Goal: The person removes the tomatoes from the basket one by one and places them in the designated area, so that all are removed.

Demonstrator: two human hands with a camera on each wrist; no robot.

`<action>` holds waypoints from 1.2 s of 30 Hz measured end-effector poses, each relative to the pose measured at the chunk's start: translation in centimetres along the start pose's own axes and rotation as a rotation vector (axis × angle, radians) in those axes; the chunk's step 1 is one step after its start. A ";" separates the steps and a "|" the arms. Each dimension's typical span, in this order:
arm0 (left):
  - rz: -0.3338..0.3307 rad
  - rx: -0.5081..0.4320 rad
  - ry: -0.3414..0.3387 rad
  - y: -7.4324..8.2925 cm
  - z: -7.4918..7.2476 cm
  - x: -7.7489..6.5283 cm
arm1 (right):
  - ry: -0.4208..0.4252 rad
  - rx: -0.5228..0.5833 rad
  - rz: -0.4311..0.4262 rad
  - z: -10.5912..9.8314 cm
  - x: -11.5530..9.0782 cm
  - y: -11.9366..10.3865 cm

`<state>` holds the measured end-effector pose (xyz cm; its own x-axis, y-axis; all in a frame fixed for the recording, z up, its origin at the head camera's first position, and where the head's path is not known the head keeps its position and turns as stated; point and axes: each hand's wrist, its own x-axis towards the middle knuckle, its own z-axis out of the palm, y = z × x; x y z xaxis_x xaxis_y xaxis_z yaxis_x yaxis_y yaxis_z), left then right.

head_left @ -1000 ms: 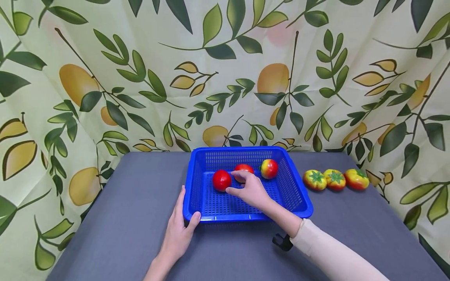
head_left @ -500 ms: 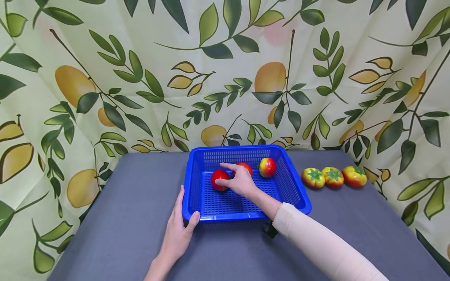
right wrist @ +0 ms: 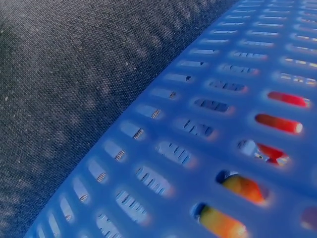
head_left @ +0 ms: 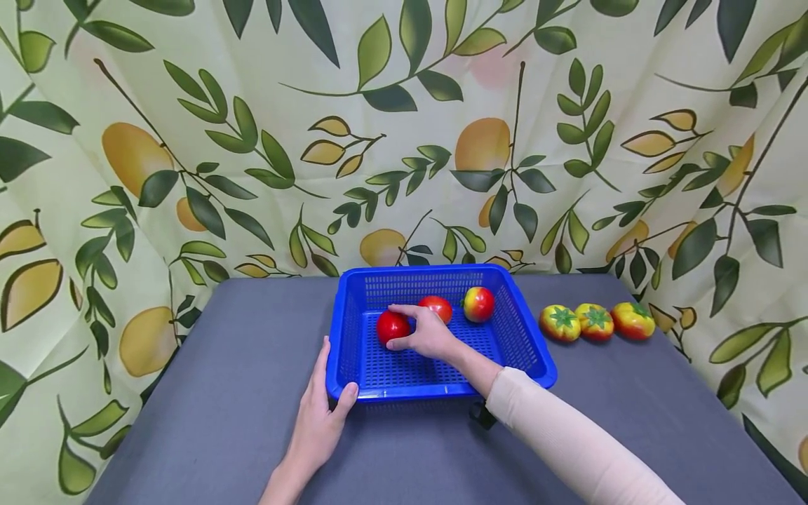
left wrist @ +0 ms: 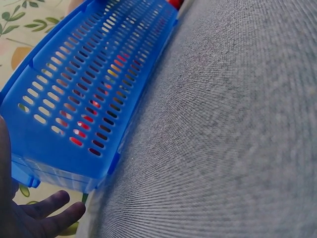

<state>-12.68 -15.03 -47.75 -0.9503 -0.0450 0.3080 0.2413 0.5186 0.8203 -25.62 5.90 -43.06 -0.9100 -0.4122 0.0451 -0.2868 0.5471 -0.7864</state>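
A blue plastic basket (head_left: 442,391) with slotted walls stands on the grey table. My left hand (head_left: 318,421) lies at its front left corner, thumb on the front rim, straight fingers along the left wall. In the left wrist view, two extended fingers (left wrist: 57,213) show past the basket's end. Inside the basket my right hand (head_left: 435,337) grips a glossy red tomato (head_left: 391,328), index finger over its top and thumb at its lower edge. Behind that hand lies a second red tomato (head_left: 437,307). A yellow-and-red tomato (head_left: 479,304) sits toward the back right.
Three yellow-and-red tomatoes with green leafy tops, one of them the nearest to the basket (head_left: 560,323), lie in a row to its right. A leaf-patterned cloth (head_left: 404,140) hangs behind the grey table (head_left: 265,351). A small black object (head_left: 482,414) shows by my right sleeve.
My right hand has moved left, from between the red tomatoes to the left one, and its thumb and index finger have come around it. The left hand and basket stay put.
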 end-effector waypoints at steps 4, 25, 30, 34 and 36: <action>-0.009 0.002 0.002 0.1 -0.1 -0.1 | -0.012 0.016 -0.019 0.0 0.0 0.0; -0.021 0.020 -0.012 0.2 0.0 -0.1 | -0.031 -0.076 -0.053 0.2 -0.2 0.1; -0.027 0.020 -0.013 0.2 0.0 -0.1 | -0.033 -0.078 -0.054 0.2 -0.2 0.0; -0.028 0.022 -0.013 0.3 0.0 -0.1 | -0.044 -0.081 -0.045 0.2 -0.3 -0.1; -0.033 0.024 -0.013 0.3 0.0 -0.1 | -0.042 -0.089 -0.028 0.3 -0.3 -0.1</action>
<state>-12.53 -14.86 -47.52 -0.9601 -0.0510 0.2748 0.2055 0.5376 0.8178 -25.27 5.73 -43.15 -0.8882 -0.4579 0.0389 -0.3394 0.5965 -0.7273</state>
